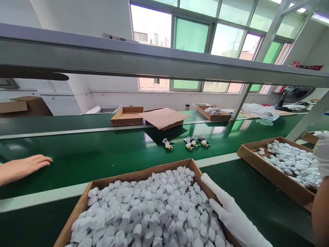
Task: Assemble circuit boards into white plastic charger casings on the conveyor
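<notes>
A white-gloved hand, my right hand [233, 216], holds the right wall of a shallow cardboard box [113, 179] in front of me. Its thumb laps over the rim while a long finger stretches along the outside. Small white rounded pieces [151, 209] fill the box in a heap; I cannot make out what they are. My left hand does not show. Several small circuit boards [191, 143] with white and yellow parts lie on the green conveyor belt [123, 147] beyond the box.
A co-worker's bare hand [28, 166] reaches over the belt from the left. At right, another person's gloved hand [322, 154] is by a second box [272, 181] of white pieces. Open cartons [127, 116] stand behind; a grey beam [159, 58] crosses above.
</notes>
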Demonstrator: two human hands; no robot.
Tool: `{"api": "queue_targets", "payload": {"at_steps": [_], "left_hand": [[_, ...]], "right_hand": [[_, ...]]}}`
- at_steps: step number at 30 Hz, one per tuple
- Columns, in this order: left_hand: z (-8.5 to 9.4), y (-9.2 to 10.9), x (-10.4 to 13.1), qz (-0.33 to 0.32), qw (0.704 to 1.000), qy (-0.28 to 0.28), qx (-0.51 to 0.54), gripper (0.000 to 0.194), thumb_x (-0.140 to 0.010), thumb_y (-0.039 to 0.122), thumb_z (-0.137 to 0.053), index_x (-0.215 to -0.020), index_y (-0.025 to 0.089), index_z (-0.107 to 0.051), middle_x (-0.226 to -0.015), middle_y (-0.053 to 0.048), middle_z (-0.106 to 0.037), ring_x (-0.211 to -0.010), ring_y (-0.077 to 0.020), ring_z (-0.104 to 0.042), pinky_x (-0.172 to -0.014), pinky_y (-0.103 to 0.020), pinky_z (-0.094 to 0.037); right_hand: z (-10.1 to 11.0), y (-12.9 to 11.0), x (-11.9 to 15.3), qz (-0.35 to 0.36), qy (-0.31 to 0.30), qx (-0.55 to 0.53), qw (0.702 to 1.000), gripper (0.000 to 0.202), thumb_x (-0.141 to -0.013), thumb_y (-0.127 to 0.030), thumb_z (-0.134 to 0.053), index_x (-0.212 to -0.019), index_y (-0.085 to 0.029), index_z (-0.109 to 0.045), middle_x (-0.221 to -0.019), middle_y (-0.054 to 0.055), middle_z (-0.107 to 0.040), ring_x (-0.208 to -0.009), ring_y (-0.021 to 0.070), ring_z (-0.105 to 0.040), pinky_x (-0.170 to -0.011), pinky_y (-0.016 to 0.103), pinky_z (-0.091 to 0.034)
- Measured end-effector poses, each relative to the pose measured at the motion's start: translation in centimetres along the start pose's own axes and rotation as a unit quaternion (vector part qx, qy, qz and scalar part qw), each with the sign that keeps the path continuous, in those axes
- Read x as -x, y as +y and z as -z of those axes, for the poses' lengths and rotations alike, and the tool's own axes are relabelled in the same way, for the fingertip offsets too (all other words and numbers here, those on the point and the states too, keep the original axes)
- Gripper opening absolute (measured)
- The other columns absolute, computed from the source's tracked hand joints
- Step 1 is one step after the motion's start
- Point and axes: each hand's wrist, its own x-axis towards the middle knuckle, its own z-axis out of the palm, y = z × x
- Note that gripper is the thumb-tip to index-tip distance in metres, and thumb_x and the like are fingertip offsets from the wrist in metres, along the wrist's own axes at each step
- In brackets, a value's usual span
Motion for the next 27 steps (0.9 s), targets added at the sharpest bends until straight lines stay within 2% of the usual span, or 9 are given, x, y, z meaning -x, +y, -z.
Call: {"api": "queue_targets", "payload": {"at_steps": [3, 6, 9, 13, 16, 20, 23, 25, 27], "left_hand": [[0.1, 3.0, 2.6, 0.08, 0.99, 0.088, 0.068, 0.046, -0.09, 0.034, -0.019, -0.083, 0.017, -0.061, -0.087, -0.004, -0.054, -0.129, -0.0185, -0.046, -0.071, -0.024, -0.055], [-1.1, 6.3, 6.8, 0.14, 0.963, 0.215, 0.081, 0.072, -0.084, 0.03, 0.002, -0.107, 0.023, -0.067, -0.099, -0.002, -0.054, -0.128, -0.0247, -0.046, -0.053, -0.029, -0.049], [-3.5, 7.1, 12.9, 0.148, 0.958, 0.229, 0.087, 0.081, -0.081, 0.032, 0.01, -0.119, 0.024, -0.062, -0.104, -0.002, -0.049, -0.117, -0.0326, -0.052, -0.053, -0.039, -0.041], [-6.8, 6.6, 23.5, 0.117, 0.97, 0.182, 0.11, 0.08, -0.081, 0.031, 0.011, -0.115, 0.019, -0.06, -0.099, -0.002, -0.047, -0.106, -0.0325, -0.059, -0.053, -0.042, -0.039], [-7.8, 7.0, 29.4, 0.08, 0.979, 0.15, 0.11, 0.07, -0.085, 0.034, 0.005, -0.115, 0.02, -0.056, -0.093, -0.002, -0.047, -0.106, -0.0302, -0.061, -0.053, -0.044, -0.044], [-7.1, 8.6, 30.4, 0.02, 0.991, 0.094, 0.093, 0.041, -0.093, 0.046, -0.024, -0.114, 0.024, -0.051, -0.087, 0.0, -0.044, -0.101, -0.0243, -0.065, -0.059, -0.043, -0.054], [-6.6, 9.5, 29.2, -0.039, 0.996, 0.028, 0.072, 0.038, -0.098, 0.05, -0.024, -0.106, 0.025, -0.051, -0.083, -0.001, -0.037, -0.088, -0.0199, -0.067, -0.055, -0.038, -0.057], [-6.9, 9.6, 29.7, -0.085, 0.993, -0.043, 0.067, 0.046, -0.099, 0.053, -0.014, -0.1, 0.026, -0.051, -0.08, -0.002, -0.03, -0.077, -0.0181, -0.067, -0.047, -0.032, -0.054], [-8.0, 9.3, 31.5, -0.119, 0.98, -0.125, 0.1, 0.054, -0.098, 0.058, -0.007, -0.094, 0.029, -0.052, -0.077, -0.001, -0.028, -0.068, -0.0167, -0.064, -0.04, -0.023, -0.045]], "right_hand": [[0.5, -0.2, -0.7, 0.021, -0.003, -0.037, 0.999, 0.06, -0.076, -0.038, -0.047, -0.132, -0.021, -0.06, -0.152, 0.002, -0.027, -0.144, 0.0242, -0.019, -0.122, 0.045, -0.014], [0.8, -0.7, -0.9, 0.031, -0.001, -0.042, 0.999, 0.056, -0.072, -0.036, -0.048, -0.123, -0.023, -0.066, -0.152, 0.003, -0.028, -0.144, 0.0249, -0.02, -0.121, 0.046, -0.015], [0.7, -0.8, -0.7, 0.047, -0.001, -0.028, 0.999, 0.051, -0.075, -0.036, -0.047, -0.12, -0.022, -0.067, -0.152, 0.005, -0.031, -0.143, 0.0254, -0.023, -0.121, 0.045, -0.019], [1.0, -1.9, -0.7, 0.112, 0.021, 0.106, 0.988, 0.037, -0.085, -0.031, -0.047, -0.113, -0.02, -0.069, -0.147, 0.009, -0.039, -0.14, 0.0301, -0.029, -0.117, 0.049, -0.028], [0.9, -4.0, -0.8, 0.193, 0.014, 0.278, 0.941, 0.026, -0.088, -0.016, -0.05, -0.107, -0.018, -0.068, -0.134, 0.01, -0.052, -0.13, 0.03, -0.042, -0.11, 0.045, -0.038], [-0.4, -6.8, -1.2, 0.175, -0.098, 0.434, 0.878, 0.023, -0.087, -0.003, -0.049, -0.093, -0.016, -0.067, -0.1, 0.007, -0.065, -0.097, 0.0249, -0.06, -0.087, 0.035, -0.049], [-1.4, -7.8, -1.9, 0.129, -0.131, 0.511, 0.84, 0.031, -0.085, 0.001, -0.044, -0.094, -0.015, -0.069, -0.095, 0.011, -0.065, -0.09, 0.0279, -0.061, -0.081, 0.037, -0.05], [-1.7, -8.0, -1.7, 0.115, -0.134, 0.522, 0.834, 0.036, -0.083, 0.003, -0.042, -0.095, -0.015, -0.071, -0.097, 0.012, -0.065, -0.091, 0.029, -0.061, -0.082, 0.039, -0.05], [-1.7, -8.0, -0.6, 0.16, -0.084, 0.477, 0.86, 0.034, -0.085, 0.001, -0.042, -0.096, -0.015, -0.071, -0.103, 0.013, -0.064, -0.097, 0.0306, -0.06, -0.084, 0.042, -0.05]]}}
